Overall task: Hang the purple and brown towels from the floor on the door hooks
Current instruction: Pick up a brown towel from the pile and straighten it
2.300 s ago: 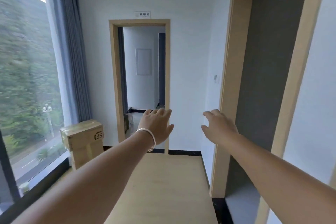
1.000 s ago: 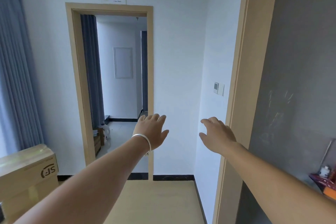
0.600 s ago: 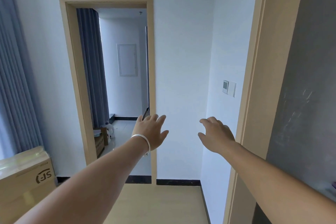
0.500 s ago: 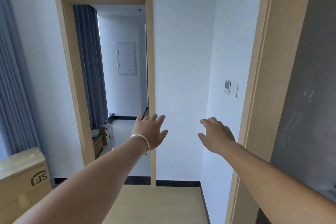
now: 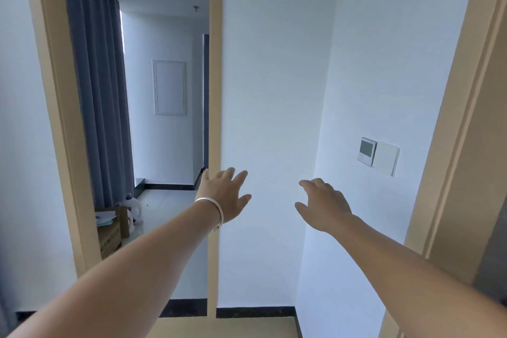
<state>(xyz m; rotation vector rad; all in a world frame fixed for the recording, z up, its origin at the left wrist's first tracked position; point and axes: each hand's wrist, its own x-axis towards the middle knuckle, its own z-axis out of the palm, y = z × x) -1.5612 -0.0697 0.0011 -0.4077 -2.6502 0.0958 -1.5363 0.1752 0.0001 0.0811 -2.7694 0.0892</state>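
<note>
Towels are not in view at this moment, neither the purple one nor the brown one, and the door hooks are not seen either. Both arms reach forward in the air and hold nothing. The left hand, with a bracelet at the wrist, has its fingers straight and a little spread. The right hand has its fingers relaxed and apart, slightly bent.

Far ahead on the left is an open doorway; through it a curtain, a box and a pale floor are seen. On the right wall there is a switch panel, and a second door frame stands at the near right.

The step in hand seems to be finding the towels. To do it well, the person should look down to the floor, probably in the room behind the doorway, and keep both hands free. It is better to take one towel by its edge or loop, so that it hangs easily afterwards.
</note>
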